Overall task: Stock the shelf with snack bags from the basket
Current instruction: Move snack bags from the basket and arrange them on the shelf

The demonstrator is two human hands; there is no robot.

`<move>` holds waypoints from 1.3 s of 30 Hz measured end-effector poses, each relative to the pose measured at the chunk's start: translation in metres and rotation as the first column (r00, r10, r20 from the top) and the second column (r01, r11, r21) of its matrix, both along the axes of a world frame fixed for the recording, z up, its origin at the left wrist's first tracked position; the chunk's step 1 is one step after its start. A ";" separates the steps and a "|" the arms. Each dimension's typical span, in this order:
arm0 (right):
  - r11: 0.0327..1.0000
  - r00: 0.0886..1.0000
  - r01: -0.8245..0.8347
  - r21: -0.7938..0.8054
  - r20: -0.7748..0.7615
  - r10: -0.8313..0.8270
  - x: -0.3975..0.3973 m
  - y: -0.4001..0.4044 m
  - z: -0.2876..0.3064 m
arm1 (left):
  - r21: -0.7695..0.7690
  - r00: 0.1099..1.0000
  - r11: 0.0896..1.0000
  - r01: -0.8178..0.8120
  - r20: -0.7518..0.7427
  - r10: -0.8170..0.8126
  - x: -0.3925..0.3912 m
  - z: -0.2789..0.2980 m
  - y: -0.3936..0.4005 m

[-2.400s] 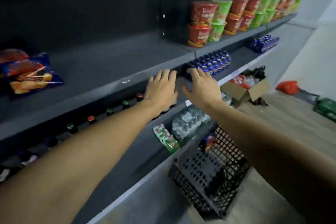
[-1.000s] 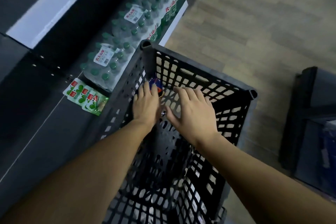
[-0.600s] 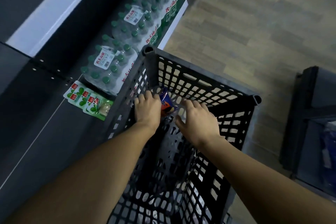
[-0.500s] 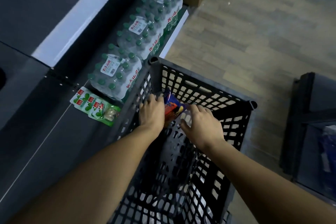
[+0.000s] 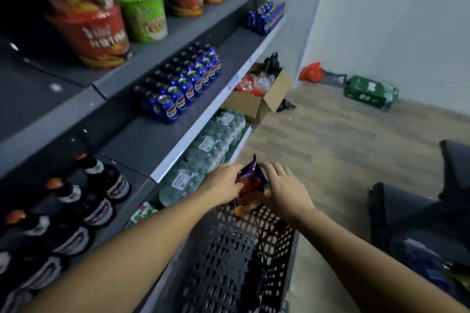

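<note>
1. The shelf (image 5: pixel 178 132) rises left of the hands, so the bag must travel up and leftward.
2. Left hand (image 5: pixel 223 183) grips the snack bag (image 5: pixel 250 185) on its left side.
3. The bag, crinkled dark blue and red, stands upright just above the basket (image 5: pixel 234 256).
4. Right hand (image 5: pixel 284 188) holds its right side.

Glossy foil snack bag (image 5: pixel 250 187); perforated matt plastic basket (image 5: pixel 236 256); wood-grain floor (image 5: pixel 338 140).

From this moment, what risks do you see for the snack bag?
1. The crinkly blue and red snack bag is held between the left hand and right hand; squeezing might crush it.
2. It hangs just above the black perforated plastic basket and may snag the rim.
</note>
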State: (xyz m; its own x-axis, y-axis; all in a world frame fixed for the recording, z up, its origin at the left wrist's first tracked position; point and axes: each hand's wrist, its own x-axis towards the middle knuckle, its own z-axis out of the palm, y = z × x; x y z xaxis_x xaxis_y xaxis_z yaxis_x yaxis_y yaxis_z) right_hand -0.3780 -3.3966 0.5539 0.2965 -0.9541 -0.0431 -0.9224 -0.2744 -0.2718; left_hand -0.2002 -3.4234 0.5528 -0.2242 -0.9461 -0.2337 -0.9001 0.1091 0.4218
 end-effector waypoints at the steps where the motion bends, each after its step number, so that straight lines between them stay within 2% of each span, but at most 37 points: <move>1: 0.999 1.000 -0.010 -0.035 0.015 0.010 0.001 0.001 0.019 | -0.028 0.999 0.999 -0.031 -0.024 0.030 0.005 0.025 0.003; 3: 0.994 0.999 -0.040 -0.102 0.023 0.043 0.003 -0.002 0.051 | -0.096 0.997 0.993 -0.074 -0.031 0.071 0.015 0.068 0.008; 9: 0.954 0.966 -0.201 -0.223 0.114 0.230 0.049 0.018 0.132 | -0.285 0.958 0.944 -0.165 0.182 0.222 0.059 0.170 0.065; 17: 0.818 0.766 -0.501 -0.284 0.294 0.572 0.195 0.088 0.184 | -0.420 0.802 0.805 -0.419 0.245 0.545 0.175 0.252 0.201; 24: 0.646 0.566 -0.662 -0.380 0.312 0.763 0.344 0.192 0.210 | -0.498 0.624 0.633 -0.592 0.214 0.752 0.288 0.276 0.347; 32: 0.561 0.452 -0.740 -0.371 0.342 0.824 0.500 0.307 0.226 | -0.554 0.447 0.517 -0.653 0.269 0.853 0.413 0.287 0.475; 35: 0.571 0.450 -0.754 -0.324 0.378 0.809 0.541 0.333 0.225 | -0.558 0.414 0.507 -0.658 0.295 0.861 0.454 0.287 0.500; 39: 0.606 0.504 -0.763 -0.224 0.381 0.775 0.574 0.347 0.215 | -0.518 0.414 0.551 -0.654 0.365 0.834 0.496 0.275 0.502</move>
State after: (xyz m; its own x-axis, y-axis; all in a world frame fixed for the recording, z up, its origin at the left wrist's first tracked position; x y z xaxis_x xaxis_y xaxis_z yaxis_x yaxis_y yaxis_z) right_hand 0.1956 -3.0492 0.7687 0.8947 -0.3408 0.2887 -0.1450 -0.8329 -0.5340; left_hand 0.2960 -2.9213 0.8277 0.6741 -0.7027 0.2274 -0.7108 -0.7009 -0.0591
